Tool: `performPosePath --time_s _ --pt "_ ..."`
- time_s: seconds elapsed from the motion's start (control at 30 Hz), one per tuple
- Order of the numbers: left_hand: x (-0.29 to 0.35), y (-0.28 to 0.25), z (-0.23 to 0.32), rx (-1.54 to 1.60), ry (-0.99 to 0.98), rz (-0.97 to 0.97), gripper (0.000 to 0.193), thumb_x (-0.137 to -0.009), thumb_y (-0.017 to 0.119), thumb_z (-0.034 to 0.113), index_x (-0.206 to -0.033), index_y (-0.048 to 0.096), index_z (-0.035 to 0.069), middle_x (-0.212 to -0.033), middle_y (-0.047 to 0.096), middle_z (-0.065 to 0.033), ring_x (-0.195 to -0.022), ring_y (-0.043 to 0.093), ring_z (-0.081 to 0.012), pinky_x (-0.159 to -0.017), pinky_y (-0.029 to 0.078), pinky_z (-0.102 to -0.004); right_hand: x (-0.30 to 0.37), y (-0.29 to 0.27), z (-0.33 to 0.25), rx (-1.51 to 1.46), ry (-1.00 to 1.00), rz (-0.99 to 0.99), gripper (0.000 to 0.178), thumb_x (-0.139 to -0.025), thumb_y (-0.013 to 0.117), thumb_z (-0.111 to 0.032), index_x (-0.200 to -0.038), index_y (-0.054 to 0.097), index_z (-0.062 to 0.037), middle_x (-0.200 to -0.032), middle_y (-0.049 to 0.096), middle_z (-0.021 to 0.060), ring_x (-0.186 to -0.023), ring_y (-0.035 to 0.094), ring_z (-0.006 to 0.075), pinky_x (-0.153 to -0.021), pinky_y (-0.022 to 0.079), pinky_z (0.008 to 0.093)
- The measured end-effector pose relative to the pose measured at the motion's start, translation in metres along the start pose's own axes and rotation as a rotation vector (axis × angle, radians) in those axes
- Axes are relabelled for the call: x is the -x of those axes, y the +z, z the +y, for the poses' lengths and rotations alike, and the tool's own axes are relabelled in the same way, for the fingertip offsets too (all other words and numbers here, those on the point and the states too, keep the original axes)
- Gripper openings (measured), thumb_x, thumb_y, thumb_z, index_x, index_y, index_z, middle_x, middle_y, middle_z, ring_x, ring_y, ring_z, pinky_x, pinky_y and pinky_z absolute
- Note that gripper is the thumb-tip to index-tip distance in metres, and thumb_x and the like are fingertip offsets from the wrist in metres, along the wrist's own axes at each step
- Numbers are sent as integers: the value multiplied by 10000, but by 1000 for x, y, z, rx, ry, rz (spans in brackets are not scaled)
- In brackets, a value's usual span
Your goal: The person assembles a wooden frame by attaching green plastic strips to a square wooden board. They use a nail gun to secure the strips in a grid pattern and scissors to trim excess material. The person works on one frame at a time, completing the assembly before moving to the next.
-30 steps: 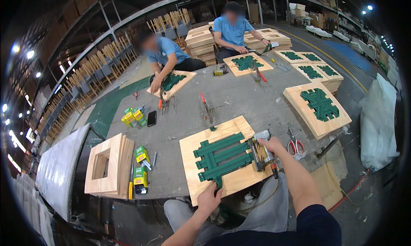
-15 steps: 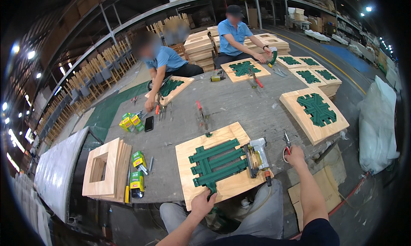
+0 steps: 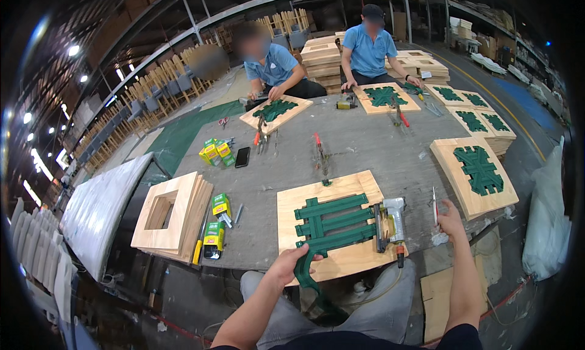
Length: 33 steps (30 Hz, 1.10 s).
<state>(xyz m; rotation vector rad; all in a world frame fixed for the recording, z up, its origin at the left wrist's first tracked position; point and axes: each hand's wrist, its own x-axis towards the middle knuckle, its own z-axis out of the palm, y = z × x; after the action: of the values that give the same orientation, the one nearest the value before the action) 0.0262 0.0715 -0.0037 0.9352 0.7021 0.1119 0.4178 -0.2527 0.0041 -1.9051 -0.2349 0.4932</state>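
Across the wide grey worktable (image 3: 365,149) a wooden board (image 3: 341,228) is lying square in front of the person, and green webbing straps (image 3: 335,222) are crossing it in a woven grid, three running sideways and one running toward the near edge. That near strap is hanging over the board's edge, and the left hand (image 3: 292,265) is closing around it there, fingers curled, pulling it down toward the lap. Just right of the webbing a staple gun (image 3: 390,222) is resting on the board, untouched. Further right, at the table's edge, the right hand (image 3: 450,219) is pinching a slim red-handled tool (image 3: 434,207) (scissors or pliers, too small to tell which) and is lifting it clear of the surface.

Judging by this, the step in hand looks like tensioning the strap end before fixing it: the webbing is being held taut, but nothing is pinning its tail down yet. The next move seems to call for keeping that pull steady while the right hand brings a tool across to the board's near edge, lining it up over the strap where it is crossing the wood.

Left of the board, a stack of square wooden frames (image 3: 170,216) is sitting beside small green and yellow boxes (image 3: 218,219), and two other people are working at similar boards across the table.
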Motion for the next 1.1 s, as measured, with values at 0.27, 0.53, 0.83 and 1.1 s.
performPosePath --time_s 0.27,0.53,0.83,1.1 --pt "-51 -6 33 -98 -40 36 357 -1107 499 338 -1170 635 13 -946 750 -139 -702 662 -173 -594 567 -337 83 91 -57 677 -827 -395 587 -835 836 -377 -1300 581 -124 -930 701 150 -833 707 317 -740 550 423" --pt "-37 8 36 -207 -30 51 404 -1085 553 365 -1113 664 -22 -924 757 -139 -763 703 -182 -552 562 -322 75 169 -41 1181 -974 -719 561 -845 759 -544 -1199 599 -140 -969 682 134 -948 700 359 -832 519 486" --pt "-29 3 35 -275 -26 32 430 -1080 562 384 -1102 689 -27 -894 766 -133 -690 689 -166 -528 553 -305 52 206 -40 1199 -1114 -910 413 -875 742 -397 -1164 592 -143 -963 695 120 -898 710 344 -800 517 487" --pt "-19 9 34 -326 -31 36 433 -1085 549 393 -1101 693 -15 -880 764 -113 -689 680 -160 -531 545 -294 54 227 -50 1077 -1278 -908 399 -862 748 -378 -1136 586 -138 -913 698 125 -886 711 365 -716 539 513"
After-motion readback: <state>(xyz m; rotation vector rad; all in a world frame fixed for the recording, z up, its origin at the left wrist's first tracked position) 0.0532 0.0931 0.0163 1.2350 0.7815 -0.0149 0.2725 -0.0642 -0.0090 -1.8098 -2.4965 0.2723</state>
